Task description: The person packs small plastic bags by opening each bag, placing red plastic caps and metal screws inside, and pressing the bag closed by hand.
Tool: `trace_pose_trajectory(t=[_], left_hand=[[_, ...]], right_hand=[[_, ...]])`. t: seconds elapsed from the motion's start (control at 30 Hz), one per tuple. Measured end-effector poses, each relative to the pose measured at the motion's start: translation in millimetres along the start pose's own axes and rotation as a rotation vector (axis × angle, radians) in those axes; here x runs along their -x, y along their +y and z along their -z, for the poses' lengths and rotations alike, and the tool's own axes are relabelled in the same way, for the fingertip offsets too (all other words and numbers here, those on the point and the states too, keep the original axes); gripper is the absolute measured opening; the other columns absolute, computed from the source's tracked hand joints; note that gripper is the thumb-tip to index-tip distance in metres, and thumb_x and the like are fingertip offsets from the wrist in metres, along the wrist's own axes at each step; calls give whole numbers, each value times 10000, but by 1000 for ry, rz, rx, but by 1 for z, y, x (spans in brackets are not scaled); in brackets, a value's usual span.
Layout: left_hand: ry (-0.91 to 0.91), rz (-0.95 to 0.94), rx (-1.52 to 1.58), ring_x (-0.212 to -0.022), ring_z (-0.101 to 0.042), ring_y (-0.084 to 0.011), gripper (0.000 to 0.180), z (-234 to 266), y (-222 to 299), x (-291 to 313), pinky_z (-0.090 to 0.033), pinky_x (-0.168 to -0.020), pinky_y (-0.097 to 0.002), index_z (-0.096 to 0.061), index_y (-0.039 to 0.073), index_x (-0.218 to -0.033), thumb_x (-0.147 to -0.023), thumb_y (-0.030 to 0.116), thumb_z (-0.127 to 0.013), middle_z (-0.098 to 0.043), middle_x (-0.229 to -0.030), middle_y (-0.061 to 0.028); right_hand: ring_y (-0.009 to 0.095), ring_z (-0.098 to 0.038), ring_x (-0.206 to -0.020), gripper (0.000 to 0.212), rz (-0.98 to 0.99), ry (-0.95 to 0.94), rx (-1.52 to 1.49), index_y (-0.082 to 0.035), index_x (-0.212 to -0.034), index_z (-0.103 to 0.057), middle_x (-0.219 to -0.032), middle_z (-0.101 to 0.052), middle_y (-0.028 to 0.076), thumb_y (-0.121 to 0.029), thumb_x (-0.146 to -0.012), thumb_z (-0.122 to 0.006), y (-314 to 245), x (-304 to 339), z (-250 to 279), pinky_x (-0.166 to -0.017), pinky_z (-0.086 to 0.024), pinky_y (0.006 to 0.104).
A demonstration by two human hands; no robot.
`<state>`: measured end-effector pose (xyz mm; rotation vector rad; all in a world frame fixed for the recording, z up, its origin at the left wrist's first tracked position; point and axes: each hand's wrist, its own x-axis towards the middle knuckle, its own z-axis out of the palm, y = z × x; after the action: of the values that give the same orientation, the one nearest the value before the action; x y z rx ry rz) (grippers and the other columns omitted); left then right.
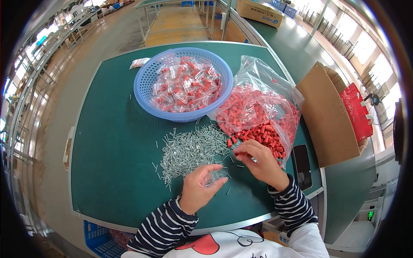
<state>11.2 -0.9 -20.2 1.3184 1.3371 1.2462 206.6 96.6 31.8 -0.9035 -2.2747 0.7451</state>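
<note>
My left hand [200,185] curls its thumb and fingers around a small clear plastic bag [214,177], at the near edge of a loose pile of silver screws [185,151]. To its right, my right hand [258,161] pinches its thumb and fingertips together beside the spilled red plastic caps [266,136]; what lies between the fingertips is too small to make out. These caps spill from the mouth of a large clear bag [254,101] full of more of them. Behind the screws stands a blue perforated basket [142,92], heaped with clear packets [185,84] containing red caps.
A black phone [302,165] lies at the green table's [116,172] right edge. Beyond it stands an open cardboard box [325,116] with a red bag [356,112]. A small white packet [138,63] sits left of the basket. Under the table's front edge is a blue crate [101,241].
</note>
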Motion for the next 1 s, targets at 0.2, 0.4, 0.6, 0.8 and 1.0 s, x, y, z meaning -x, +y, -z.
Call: trace_pose_trajectory(t=[0.2,0.4,0.6,0.8,1.0], left_hand=[[-4,-6,-38,-606,-415,-53,327,0,12,-1,-361,-535,-226,-684,34,-1066,-768,84,-810,-564,-767,13],[12,-11,99,-676,-546,-74,331,-3,1,-1,-456,-600,-236,-678,25,-1068,-769,78,-809,-633,-830,-16],[-13,-37,-58,-715,-615,-127,340,0,6,0,-492,-639,-262,-669,29,-1073,-766,80,-809,-655,-853,-66],[5,-67,-98,-778,-657,-136,352,1,4,-2,-517,-684,-270,-663,28,-1072,-760,80,-817,-670,-881,-82],[24,-70,212,-646,-430,10,313,-1,10,-3,-332,-539,-166,-601,1,-1010,-781,11,-815,-566,-808,29]], right_hand=[[275,-657,-827,232,135,-72,-295,-17,-1080,-663,-944,-650,128,-12,-849,-682,-33,5,-8,-697,-525,339],[296,-660,-785,206,-11,-94,-103,-25,-1060,-629,-907,-644,125,-34,-858,-667,-41,11,-3,-663,-524,366],[303,-660,-848,192,219,-100,25,-18,-1031,-628,-971,-645,118,-44,-847,-676,-46,7,-5,-686,-544,368],[315,-655,-886,284,121,-6,19,-24,-1098,-635,-1047,-632,131,-7,-819,-685,-49,6,-1,-743,-545,370],[259,-658,-860,283,-22,-174,-287,-21,-1114,-642,-1023,-639,112,-4,-834,-676,-30,9,-7,-730,-537,339]])
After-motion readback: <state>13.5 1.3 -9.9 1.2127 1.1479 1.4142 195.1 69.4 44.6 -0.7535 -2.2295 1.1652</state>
